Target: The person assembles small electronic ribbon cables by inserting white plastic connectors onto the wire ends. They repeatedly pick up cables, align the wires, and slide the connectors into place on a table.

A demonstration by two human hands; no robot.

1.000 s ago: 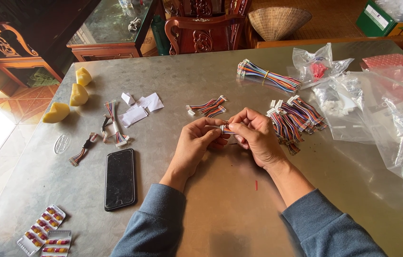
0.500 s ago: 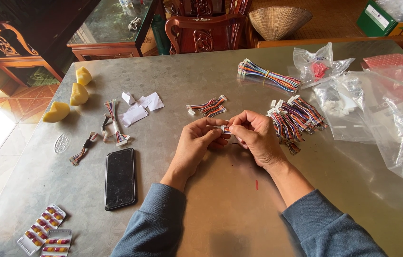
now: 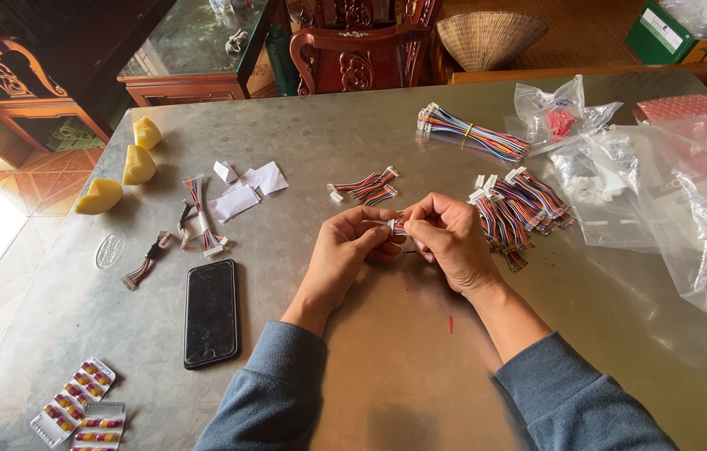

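Hands (image 3: 404, 238) unmoved; red part in bag (image 3: 560, 117)

Rainbow-striped wire bundle (image 3: 472, 138), black phone (image 3: 210, 311)

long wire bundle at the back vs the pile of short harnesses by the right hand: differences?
The long wire bundle is one stretched-out bunch, tied near its middle; the short harness pile is many loose pieces heaped together. The bundle lies apart, farther back; the pile sits beside the right hand. Both are multicoloured ribbon wires.
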